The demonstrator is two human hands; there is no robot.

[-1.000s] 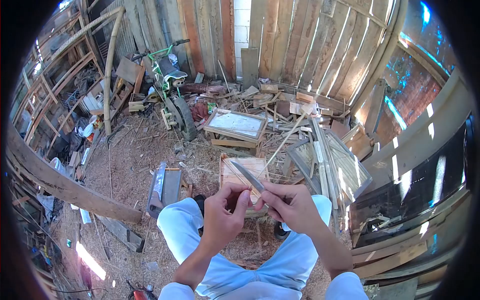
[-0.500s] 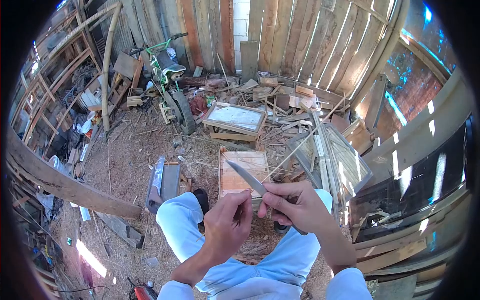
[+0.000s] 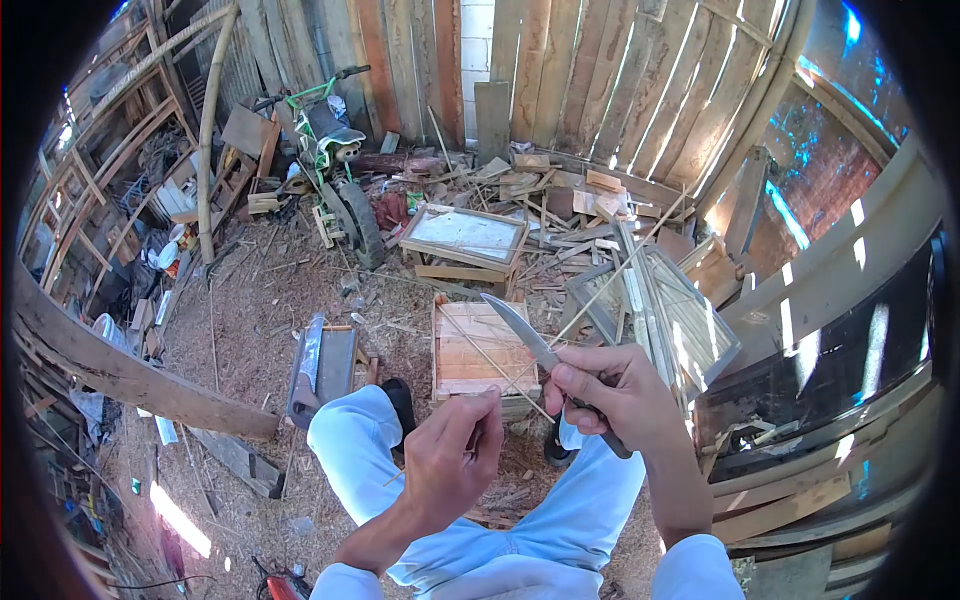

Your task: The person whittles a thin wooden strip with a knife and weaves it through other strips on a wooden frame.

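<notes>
My right hand point(image 3: 612, 393) is closed round the dark handle of a knife point(image 3: 522, 330), whose blade points up and to the left. My left hand point(image 3: 455, 450) pinches a long thin strip of wood point(image 3: 632, 258), which slants up to the right, passing close by the knife and my right fingers. Beyond my hands, a low wooden box point(image 3: 480, 347) stands on the ground between my knees, with another thin strip lying across its top.
A saw point(image 3: 308, 372) rests on a small grey-topped stand at the left. Ahead are a framed tray point(image 3: 466, 236), a small green bike point(image 3: 335, 150) and scrap wood. Slatted frames point(image 3: 670, 315) lean at the right; a thick beam point(image 3: 130, 355) crosses the left.
The knife and my right hand have moved right, away from my left hand. The long strip has swung from steep to a flatter slant toward the right.
</notes>
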